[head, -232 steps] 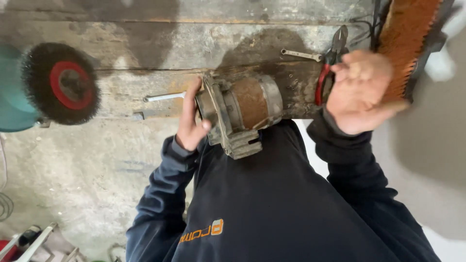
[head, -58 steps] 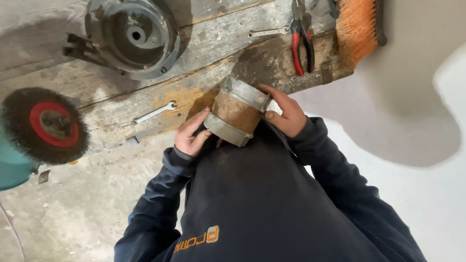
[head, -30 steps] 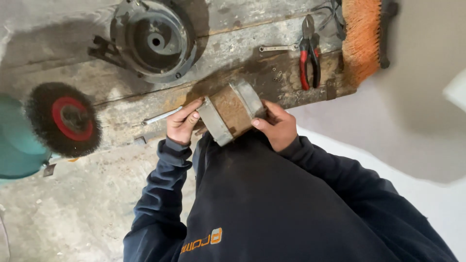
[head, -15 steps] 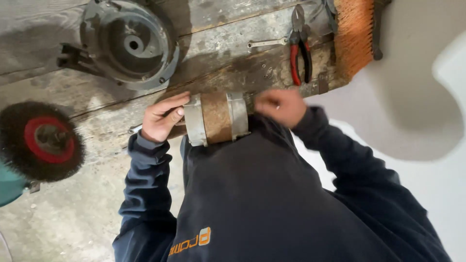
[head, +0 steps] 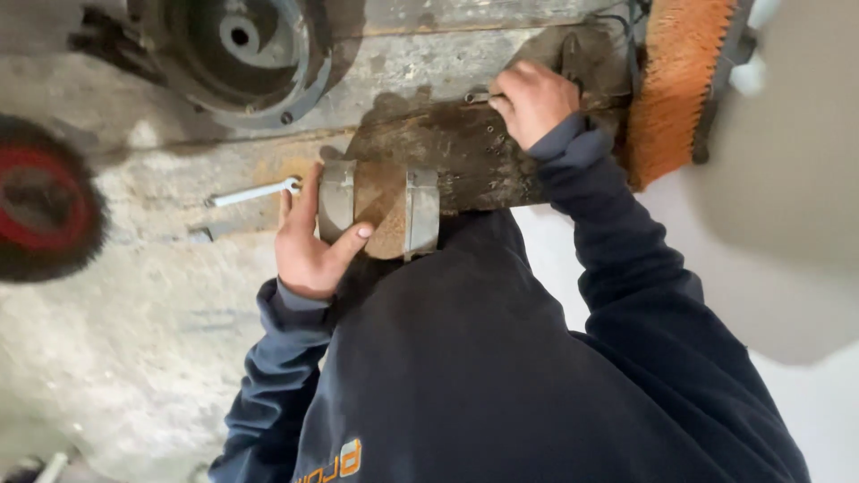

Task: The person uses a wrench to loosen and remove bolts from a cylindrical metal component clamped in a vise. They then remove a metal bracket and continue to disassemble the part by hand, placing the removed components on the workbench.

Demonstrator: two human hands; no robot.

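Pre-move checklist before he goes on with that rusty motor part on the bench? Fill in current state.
1. Left hand steadying the rusty motor part: ok, palm and thumb wrapped on its left end.
2. Part supported: ok, it lies on the dark wooden board against the person's body.
3. Right hand has a tool: cannot tell, it is closed at the board's far edge over something metal, the object mostly hidden.
4. Small wrench within reach: ok, it lies just left of the left hand.
5. Round motor housing apart from the part: ok, at the bench's back.
6. Wire wheel brush away from hands: ok, far left.
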